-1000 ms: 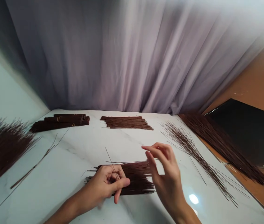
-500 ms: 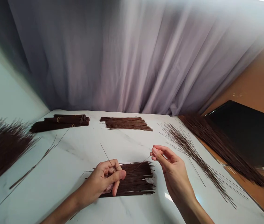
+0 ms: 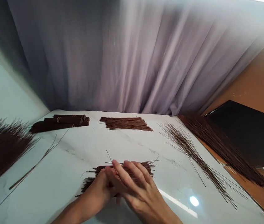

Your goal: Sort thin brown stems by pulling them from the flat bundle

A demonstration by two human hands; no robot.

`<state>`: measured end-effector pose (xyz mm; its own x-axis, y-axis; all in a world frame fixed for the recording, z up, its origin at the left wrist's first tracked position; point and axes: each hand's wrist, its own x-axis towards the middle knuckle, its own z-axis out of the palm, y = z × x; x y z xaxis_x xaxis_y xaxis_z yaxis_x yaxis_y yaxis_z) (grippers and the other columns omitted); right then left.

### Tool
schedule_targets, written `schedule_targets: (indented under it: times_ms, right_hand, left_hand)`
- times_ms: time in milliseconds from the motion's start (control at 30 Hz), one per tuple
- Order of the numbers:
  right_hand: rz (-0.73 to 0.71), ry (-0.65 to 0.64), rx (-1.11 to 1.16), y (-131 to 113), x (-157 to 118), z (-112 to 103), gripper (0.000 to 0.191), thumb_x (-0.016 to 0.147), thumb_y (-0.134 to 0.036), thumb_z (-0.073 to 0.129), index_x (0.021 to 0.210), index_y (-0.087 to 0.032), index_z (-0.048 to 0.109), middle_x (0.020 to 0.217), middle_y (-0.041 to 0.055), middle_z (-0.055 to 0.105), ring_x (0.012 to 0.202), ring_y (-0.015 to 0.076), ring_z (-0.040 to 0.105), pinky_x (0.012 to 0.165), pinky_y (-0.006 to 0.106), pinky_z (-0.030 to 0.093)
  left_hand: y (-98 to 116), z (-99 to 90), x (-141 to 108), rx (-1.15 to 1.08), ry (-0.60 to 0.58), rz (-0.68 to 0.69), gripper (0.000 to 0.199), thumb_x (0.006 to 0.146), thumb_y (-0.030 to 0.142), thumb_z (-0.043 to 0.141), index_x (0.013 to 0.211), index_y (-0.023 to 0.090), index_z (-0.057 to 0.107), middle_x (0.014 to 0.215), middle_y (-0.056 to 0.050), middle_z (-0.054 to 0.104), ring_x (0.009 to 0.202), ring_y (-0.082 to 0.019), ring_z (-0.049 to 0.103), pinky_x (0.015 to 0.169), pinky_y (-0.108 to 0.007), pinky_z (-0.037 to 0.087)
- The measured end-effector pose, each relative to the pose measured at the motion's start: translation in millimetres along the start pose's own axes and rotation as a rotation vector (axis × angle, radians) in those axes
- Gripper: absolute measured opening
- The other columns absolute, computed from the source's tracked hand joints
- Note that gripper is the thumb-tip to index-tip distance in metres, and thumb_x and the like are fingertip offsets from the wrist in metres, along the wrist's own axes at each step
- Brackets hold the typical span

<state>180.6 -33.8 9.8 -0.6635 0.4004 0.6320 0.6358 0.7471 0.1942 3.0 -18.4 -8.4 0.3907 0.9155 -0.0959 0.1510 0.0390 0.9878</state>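
My left hand [image 3: 99, 183] is closed over the pile, its fingers partly hidden behind my right hand. A thin dark brown strand [image 3: 109, 155] sticks up from between its fingers. My right hand [image 3: 138, 186] lies against my left hand, fingers stretched forward and apart; its thumb is hidden, and no strand shows clearly in it. Under both hands a pile of short, dark brown strands [image 3: 149, 169] rests on the table, its middle covered by the hands.
The white marbled table [image 3: 76, 161] bears rolled dark bundles [image 3: 70, 119] at back left and a flat stack of strands [image 3: 126, 123] at back centre. Longer loose strands [image 3: 199, 161] lie at right. A bushy dark bundle [image 3: 3, 149] stands at far left. A grey curtain [image 3: 122, 62] hangs behind.
My right hand has moved left and down to meet my left hand. The strand that stretched between the hands is no longer pulled out. My left hand has shifted slightly lower.
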Motion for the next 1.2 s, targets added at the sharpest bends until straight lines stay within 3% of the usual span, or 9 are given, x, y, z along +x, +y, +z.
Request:
schedule_targets:
  times_ms: [100, 333, 600, 833, 967, 1067, 1133, 1200]
  right_hand:
    - [0.101, -0.015, -0.094, 9.0, -5.1, 3.0, 0.035, 0.105, -0.021, 0.046, 0.136, -0.018, 0.061, 0.148, 0.0049, 0.056, 0.128, 0.0268, 0.046, 0.112, 0.041, 0.033]
    - [0.296, 0.007, -0.116, 30.9, -19.0, 1.3, 0.030, 0.096, -0.004, 0.048, 0.111, -0.021, 0.069, 0.125, 0.0105, 0.065, 0.111, 0.0271, 0.052, 0.095, 0.042, 0.044]
    - [0.355, 0.004, -0.091, 37.6, -24.1, 8.6, 0.033, 0.086, 0.004, 0.049, 0.097, -0.021, 0.067, 0.104, 0.0078, 0.062, 0.102, 0.0264, 0.050, 0.088, 0.039, 0.041]
    - [0.361, -0.031, 0.023, 40.7, -21.5, -1.5, 0.034, 0.094, 0.000, 0.044, 0.106, -0.022, 0.068, 0.107, 0.0097, 0.060, 0.099, 0.0243, 0.051, 0.084, 0.038, 0.047]
    - [0.431, 0.073, 0.148, 35.2, -17.9, -16.0, 0.030, 0.100, -0.009, 0.048, 0.125, -0.017, 0.062, 0.106, 0.0121, 0.061, 0.092, 0.0213, 0.057, 0.075, 0.033, 0.050]
    - [0.533, 0.143, 0.296, 20.9, -17.4, -14.6, 0.017, 0.101, -0.016, 0.051, 0.093, -0.017, 0.066, 0.082, 0.0059, 0.063, 0.073, 0.0169, 0.057, 0.064, 0.028, 0.046]
    - [0.582, 0.084, 0.456, 6.4, -17.4, -5.8, 0.035, 0.101, -0.032, 0.057, 0.069, -0.019, 0.058, 0.062, 0.0000, 0.057, 0.056, 0.0130, 0.052, 0.053, 0.025, 0.039]
    - [0.628, 0.022, 0.619, -10.4, -15.9, 6.9, 0.049, 0.098, -0.052, 0.058, 0.061, -0.020, 0.057, 0.055, -0.0023, 0.055, 0.046, 0.0102, 0.048, 0.045, 0.024, 0.033]
  left_hand:
    - [2.1, -0.9, 0.7, -0.004, -0.091, -0.016, 0.025, 0.092, 0.039, 0.065, 0.077, 0.019, 0.067, 0.061, 0.002, 0.063, 0.051, -0.013, 0.055, 0.054, -0.024, 0.042]
    - [3.5, -4.6, 1.2, 0.065, -0.054, -0.100, 0.032, 0.095, 0.045, 0.062, 0.077, 0.020, 0.058, 0.047, 0.005, 0.059, 0.049, -0.011, 0.039, 0.052, -0.024, 0.028]
    - [3.8, -7.1, 4.1, 0.081, -0.019, -0.101, 0.033, 0.096, 0.047, 0.061, 0.076, 0.021, 0.056, 0.047, 0.005, 0.060, 0.050, -0.011, 0.033, 0.051, -0.024, 0.025]
    - [10.8, -7.5, 1.8, 0.106, -0.039, -0.132, 0.033, 0.095, 0.047, 0.060, 0.077, 0.020, 0.056, 0.049, 0.004, 0.064, 0.047, -0.010, 0.035, 0.050, -0.023, 0.025]
    - [18.1, -11.0, 3.1, 0.079, -0.033, -0.160, 0.029, 0.096, 0.045, 0.061, 0.081, 0.020, 0.056, 0.059, 0.001, 0.071, 0.048, -0.010, 0.042, 0.052, -0.023, 0.033]
    - [16.0, -13.1, 6.7, 0.054, 0.010, -0.138, 0.031, 0.094, 0.046, 0.065, 0.080, 0.020, 0.056, 0.059, 0.000, 0.072, 0.050, -0.011, 0.048, 0.053, -0.022, 0.036]
    - [12.9, -13.0, 7.5, -0.004, 0.050, -0.128, 0.035, 0.091, 0.049, 0.068, 0.077, 0.020, 0.055, 0.059, -0.001, 0.072, 0.049, -0.010, 0.048, 0.048, -0.021, 0.034]
    - [11.7, -10.9, 5.4, -0.081, 0.109, -0.121, 0.040, 0.087, 0.054, 0.071, 0.075, 0.020, 0.055, 0.058, 0.000, 0.071, 0.046, -0.010, 0.048, 0.046, -0.020, 0.034]
